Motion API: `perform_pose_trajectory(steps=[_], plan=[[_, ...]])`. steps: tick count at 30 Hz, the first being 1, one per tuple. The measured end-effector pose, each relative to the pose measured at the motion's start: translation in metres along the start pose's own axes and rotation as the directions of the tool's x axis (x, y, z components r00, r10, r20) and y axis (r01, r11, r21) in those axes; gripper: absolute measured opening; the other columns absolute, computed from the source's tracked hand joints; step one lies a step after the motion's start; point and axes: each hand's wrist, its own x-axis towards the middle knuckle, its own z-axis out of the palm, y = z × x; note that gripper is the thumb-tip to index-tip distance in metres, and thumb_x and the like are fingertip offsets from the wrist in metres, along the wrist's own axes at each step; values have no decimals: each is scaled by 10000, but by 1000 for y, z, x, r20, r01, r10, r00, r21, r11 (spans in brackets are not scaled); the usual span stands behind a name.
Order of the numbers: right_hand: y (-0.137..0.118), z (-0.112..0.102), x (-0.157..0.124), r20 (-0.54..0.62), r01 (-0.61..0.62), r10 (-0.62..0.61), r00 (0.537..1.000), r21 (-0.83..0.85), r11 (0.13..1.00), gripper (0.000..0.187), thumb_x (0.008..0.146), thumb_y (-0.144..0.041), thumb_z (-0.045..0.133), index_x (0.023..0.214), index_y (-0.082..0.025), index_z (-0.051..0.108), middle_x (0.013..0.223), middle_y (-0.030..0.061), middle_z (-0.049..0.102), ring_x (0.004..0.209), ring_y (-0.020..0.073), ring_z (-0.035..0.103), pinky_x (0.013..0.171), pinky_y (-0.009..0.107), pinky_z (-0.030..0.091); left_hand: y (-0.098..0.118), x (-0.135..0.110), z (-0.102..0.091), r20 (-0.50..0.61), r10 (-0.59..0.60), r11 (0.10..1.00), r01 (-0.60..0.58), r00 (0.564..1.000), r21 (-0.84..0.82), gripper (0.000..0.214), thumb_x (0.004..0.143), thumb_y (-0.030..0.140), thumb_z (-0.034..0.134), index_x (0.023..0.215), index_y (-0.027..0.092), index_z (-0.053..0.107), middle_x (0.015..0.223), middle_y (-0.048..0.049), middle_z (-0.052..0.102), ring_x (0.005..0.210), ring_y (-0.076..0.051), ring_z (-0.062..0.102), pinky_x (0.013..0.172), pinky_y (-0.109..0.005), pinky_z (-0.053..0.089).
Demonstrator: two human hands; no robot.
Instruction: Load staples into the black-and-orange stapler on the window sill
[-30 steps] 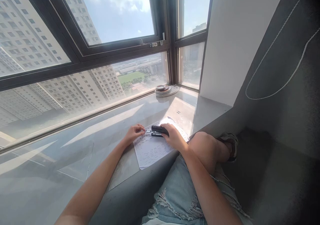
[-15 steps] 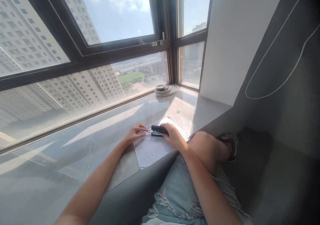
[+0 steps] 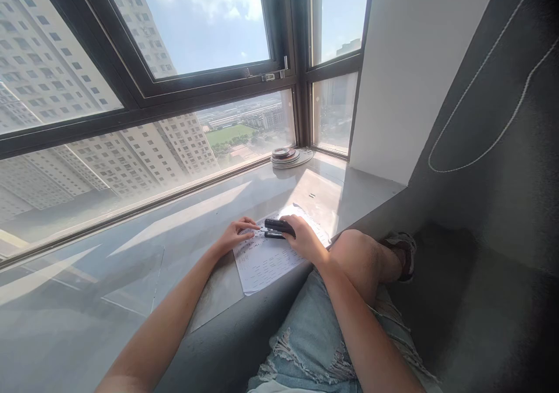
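A black stapler (image 3: 279, 226) is held over the printed sheets of paper (image 3: 266, 268), its jaws spread apart. My right hand (image 3: 301, 236) is closed around the rear end of it. At the stapler's front end is my left hand (image 3: 238, 234), its index finger stretched toward a small silvery bit between the jaws. The thumb of that hand lies lower, apart from the index finger. Whether the left fingertips pinch anything is too small to make out. Beyond the paper, small staple strips (image 3: 311, 195) lie in the sunlit patch.
The paper rests on a grey window sill (image 3: 183, 230), close to its front edge. A stack of round plates or coasters (image 3: 286, 158) stands in the far corner by the window. My bent knee (image 3: 356, 256) is against the sill edge. A beaded cord (image 3: 469, 163) hangs at the right.
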Motion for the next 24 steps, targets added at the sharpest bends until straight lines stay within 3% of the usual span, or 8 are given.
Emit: perform_pose_trajectory(steps=[18, 24], plan=[[4, 2, 1, 0, -7, 7, 1000, 35, 999, 414, 877, -139, 613, 1275, -252, 599, 1163, 75, 638, 1102, 268, 566, 977, 438, 473, -1, 0, 1, 34, 34, 996, -37, 999, 84, 327, 886, 386, 726, 1194, 302, 797, 1230, -115, 629, 1116, -269, 601, 1038, -443, 479], [3, 1, 3, 15, -6, 5, 1000, 25, 1000, 418, 879, -126, 609, 1279, -244, 594, 1153, 75, 640, 1090, 264, 567, 983, 437, 467, -3, 1, 6, 40, 47, 971, -55, 998, 234, 317, 903, 370, 710, 1210, 351, 784, 1383, -94, 563, 1310, -322, 477, 1175, -537, 354]])
